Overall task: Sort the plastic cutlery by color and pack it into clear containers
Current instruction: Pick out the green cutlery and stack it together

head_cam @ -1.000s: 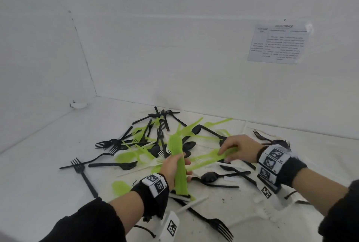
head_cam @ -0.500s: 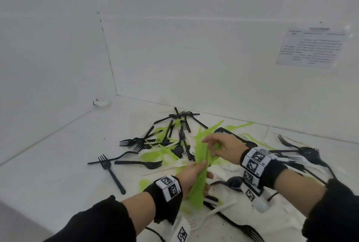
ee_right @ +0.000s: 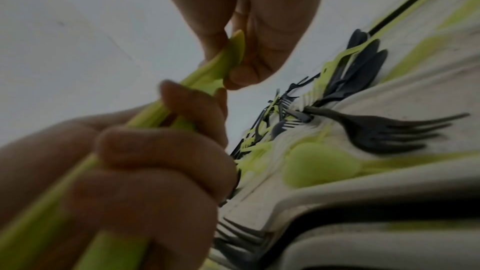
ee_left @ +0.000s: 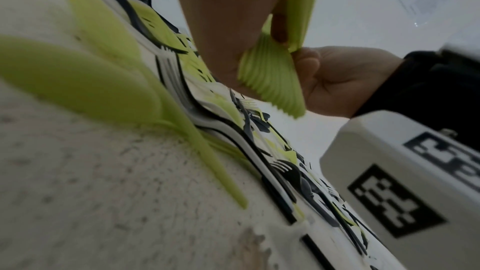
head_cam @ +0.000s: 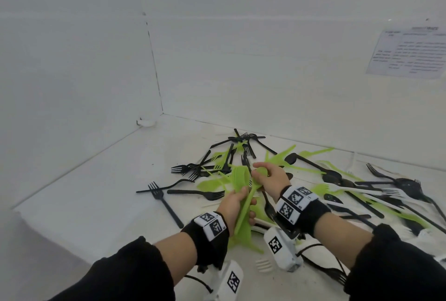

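Two hands [head_cam: 235, 204] are seen, one printed sheet [head_cam: 407, 55] is counted on the wall, and the scattered black, green and white cutlery [head_cam: 313, 180] is too tangled to be counted.

walls [head_cam: 241, 59] – plain white, meeting in a corner | printed sheet [head_cam: 407, 54] taped right | light – soft, even

left hand [head_cam: 235, 205] fisted, right hand [head_cam: 269, 178] pinching

The head view looks forward and down from above at both forearms, the white surface [head_cam: 96, 192] and a corner of white walls. Each wrist view looks up from close beside the surface, very near the fingers. All three share the green cutlery bundle [head_cam: 241, 201] [ee_left: 270, 81] [ee_right: 207, 73] held between the hands.
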